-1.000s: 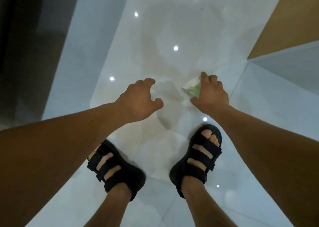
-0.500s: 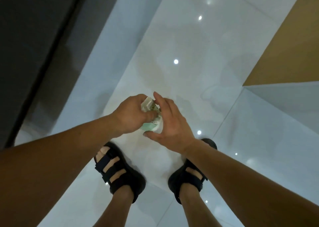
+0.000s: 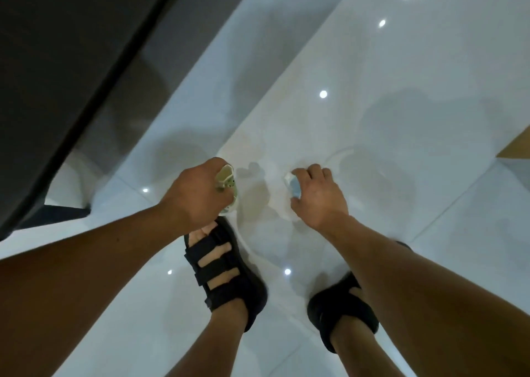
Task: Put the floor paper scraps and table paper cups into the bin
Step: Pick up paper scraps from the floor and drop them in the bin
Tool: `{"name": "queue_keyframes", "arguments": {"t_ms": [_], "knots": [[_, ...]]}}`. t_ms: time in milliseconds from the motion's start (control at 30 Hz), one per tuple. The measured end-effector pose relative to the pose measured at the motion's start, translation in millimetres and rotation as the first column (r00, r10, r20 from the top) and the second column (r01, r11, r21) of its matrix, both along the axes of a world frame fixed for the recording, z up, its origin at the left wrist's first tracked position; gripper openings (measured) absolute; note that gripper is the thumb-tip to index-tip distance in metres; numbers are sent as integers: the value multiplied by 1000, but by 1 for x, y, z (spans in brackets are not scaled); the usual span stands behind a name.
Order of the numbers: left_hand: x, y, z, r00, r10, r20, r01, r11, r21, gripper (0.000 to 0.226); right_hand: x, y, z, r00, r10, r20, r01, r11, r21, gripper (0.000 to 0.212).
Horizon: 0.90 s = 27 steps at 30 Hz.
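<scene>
I look straight down at a glossy white tile floor point(image 3: 372, 124). My left hand point(image 3: 195, 196) grips crumpled green-and-white paper scraps point(image 3: 226, 183), which stick out between its fingers. My right hand point(image 3: 318, 196) is down at the floor, fingers curled round a small white and pale-blue paper scrap point(image 3: 293, 186). The two hands are a short way apart. No bin and no paper cups are in view.
My feet in black strap sandals, the left point(image 3: 223, 273) and the right point(image 3: 341, 308), stand just below the hands. A dark piece of furniture point(image 3: 71, 70) fills the upper left. A tan panel corner point(image 3: 516, 147) shows at the right edge.
The green scrap passed from my right hand to my left hand. The hands then parted, and my right hand went down onto a second, pale-blue scrap. The view swung left.
</scene>
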State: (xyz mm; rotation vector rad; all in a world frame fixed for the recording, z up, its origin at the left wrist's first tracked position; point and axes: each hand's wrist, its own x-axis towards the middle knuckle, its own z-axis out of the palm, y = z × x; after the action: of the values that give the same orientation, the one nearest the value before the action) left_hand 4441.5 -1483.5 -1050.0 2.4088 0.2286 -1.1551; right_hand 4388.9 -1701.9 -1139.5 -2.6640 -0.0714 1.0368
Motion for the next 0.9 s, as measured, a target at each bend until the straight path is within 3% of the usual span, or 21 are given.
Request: {"name": "queue_keyframes", "arguments": {"t_ms": [133,367,600,900], "knots": [[7,-5,40,999,16,-30,-17,999,-28,30,9,0,55,991,-114,-64,118,991,61,60],[53,-23,194,997,8,78,0,996,-94,21,80,10,241,998,-15,54,5,984,180,66],[73,-6,381,972,-50,229,66,996,-65,1,126,45,438,972,196,132,-208,974,84,59],[-14,43,564,924,281,260,-287,958,-15,12,102,88,629,911,381,157,-394,917,64,58]]}}
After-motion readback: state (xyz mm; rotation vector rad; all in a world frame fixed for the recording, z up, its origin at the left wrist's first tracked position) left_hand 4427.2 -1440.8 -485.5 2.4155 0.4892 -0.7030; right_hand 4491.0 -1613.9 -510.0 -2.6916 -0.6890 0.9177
